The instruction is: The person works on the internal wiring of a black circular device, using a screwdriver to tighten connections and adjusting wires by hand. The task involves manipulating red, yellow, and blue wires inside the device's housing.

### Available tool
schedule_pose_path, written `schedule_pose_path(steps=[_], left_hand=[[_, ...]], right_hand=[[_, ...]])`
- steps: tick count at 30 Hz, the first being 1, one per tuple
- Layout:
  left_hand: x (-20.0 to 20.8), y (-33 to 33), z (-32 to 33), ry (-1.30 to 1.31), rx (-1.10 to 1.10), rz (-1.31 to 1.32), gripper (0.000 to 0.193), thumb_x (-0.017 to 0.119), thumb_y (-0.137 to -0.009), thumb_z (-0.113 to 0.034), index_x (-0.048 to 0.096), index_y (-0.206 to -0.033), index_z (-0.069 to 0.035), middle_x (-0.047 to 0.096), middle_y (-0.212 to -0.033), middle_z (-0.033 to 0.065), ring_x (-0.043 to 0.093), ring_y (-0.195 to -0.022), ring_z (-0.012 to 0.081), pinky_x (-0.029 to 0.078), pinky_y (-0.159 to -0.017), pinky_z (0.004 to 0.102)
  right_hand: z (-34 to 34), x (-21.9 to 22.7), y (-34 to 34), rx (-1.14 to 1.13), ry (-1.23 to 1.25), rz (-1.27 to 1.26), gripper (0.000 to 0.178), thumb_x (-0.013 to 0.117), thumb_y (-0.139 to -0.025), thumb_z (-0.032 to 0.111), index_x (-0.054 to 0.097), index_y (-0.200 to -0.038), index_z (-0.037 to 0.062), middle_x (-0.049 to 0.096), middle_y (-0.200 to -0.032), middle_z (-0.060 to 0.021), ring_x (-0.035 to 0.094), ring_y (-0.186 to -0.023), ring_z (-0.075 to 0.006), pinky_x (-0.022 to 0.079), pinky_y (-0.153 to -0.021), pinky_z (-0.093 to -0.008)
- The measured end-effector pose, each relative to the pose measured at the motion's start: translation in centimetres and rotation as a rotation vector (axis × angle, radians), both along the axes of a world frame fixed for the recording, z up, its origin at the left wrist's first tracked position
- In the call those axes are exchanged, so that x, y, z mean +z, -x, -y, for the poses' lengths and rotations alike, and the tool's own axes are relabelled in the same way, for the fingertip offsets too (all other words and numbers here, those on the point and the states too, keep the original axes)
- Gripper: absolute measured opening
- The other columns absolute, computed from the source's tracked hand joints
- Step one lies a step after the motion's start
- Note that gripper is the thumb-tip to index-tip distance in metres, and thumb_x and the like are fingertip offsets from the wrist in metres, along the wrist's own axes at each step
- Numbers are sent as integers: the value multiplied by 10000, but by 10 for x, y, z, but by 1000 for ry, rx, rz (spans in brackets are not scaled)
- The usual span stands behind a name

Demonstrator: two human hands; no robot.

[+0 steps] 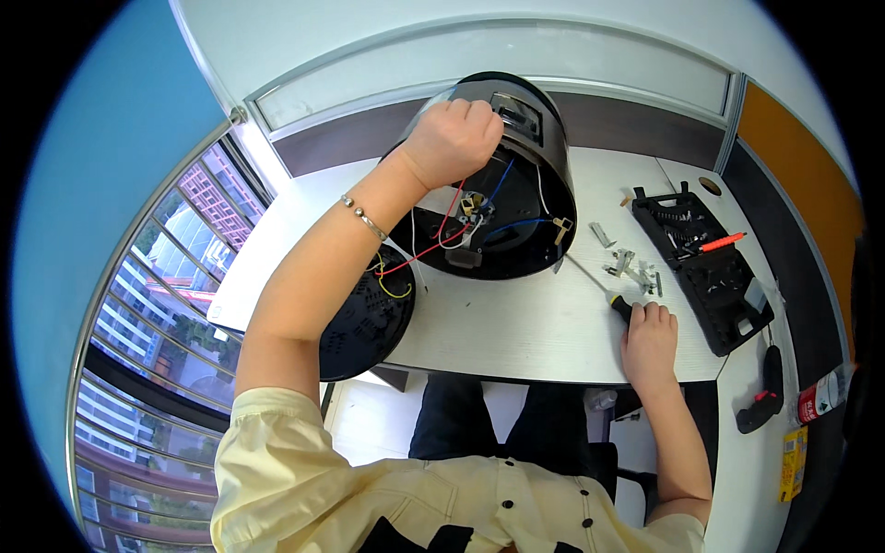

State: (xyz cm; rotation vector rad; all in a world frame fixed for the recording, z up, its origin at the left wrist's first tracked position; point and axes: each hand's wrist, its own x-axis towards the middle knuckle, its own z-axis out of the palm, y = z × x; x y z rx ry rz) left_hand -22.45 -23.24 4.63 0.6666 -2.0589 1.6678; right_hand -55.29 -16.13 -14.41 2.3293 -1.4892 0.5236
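A dark cylindrical appliance housing, like a rice cooker's, lies tipped on the table with its open underside toward me. Inside show red, blue and white wires and a small metal part. My left hand is closed in a fist at the housing's upper left, near its panel; what its fingers grip is hidden. At the table's front right, my right hand closes round the handle of a screwdriver, whose shaft points toward the housing's lower right rim. A round black vented cover lies beside the housing, under my left forearm, with wires running to it.
Several small metal parts are scattered right of the housing. Beyond them lies an open black tool case with an orange-handled tool on it. A black power screwdriver, a bottle and a yellow pack are farther right.
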Motion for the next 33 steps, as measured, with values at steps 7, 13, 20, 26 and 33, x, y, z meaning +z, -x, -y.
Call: schedule_pose_path(steps=[7, 13, 20, 26, 33], left_hand=[[-2, 0, 1, 16, 21, -15, 142, 565, -572, -91, 441, -642, -93, 393, -625, 34, 467, -520, 164, 391, -442, 276], [-1, 4, 2, 34, 17, -1, 119, 554, -624, -134, 439, -598, -116, 397, -596, 18, 438, -498, 148, 354, -418, 262], [-2, 1, 4, 27, 22, -6, 126, 557, -613, -142, 435, -592, -122, 392, -592, 18, 436, -495, 145, 350, -417, 263], [-2, 3, 7, 33, 26, -3, 131, 556, -603, -145, 428, -588, -124, 391, -592, 18, 440, -499, 145, 347, -417, 264], [-3, 4, 6, 39, 43, -9, 128, 557, -602, -148, 431, -588, -125, 395, -598, 18, 445, -506, 150, 353, -423, 263]], right_hand=[[-11, -3, 4, 36, -75, 193, 419, 667, -676, 54, 538, -1053, -75, 525, -904, -167, 533, -848, -320, 463, -748, -383], [-47, 25, 12, 27, -137, 475, 399, 663, -689, 63, 558, -1057, -49, 553, -840, -175, 578, -778, -340, 477, -671, -396], [-83, 41, -1, 216, -613, 1200, 276, 697, -785, 73, 583, -1007, -45, 612, -781, -63, 568, -665, -119, 465, -622, -229], [-74, 41, -41, 485, -1095, 1506, 225, 515, -932, 131, 508, -1102, -17, 593, -805, -55, 542, -676, -85, 432, -633, -212], [-67, 61, -75, 502, -1059, 1499, 273, 575, -895, 69, 494, -1123, -59, 598, -810, -70, 577, -695, -105, 487, -672, -231]])
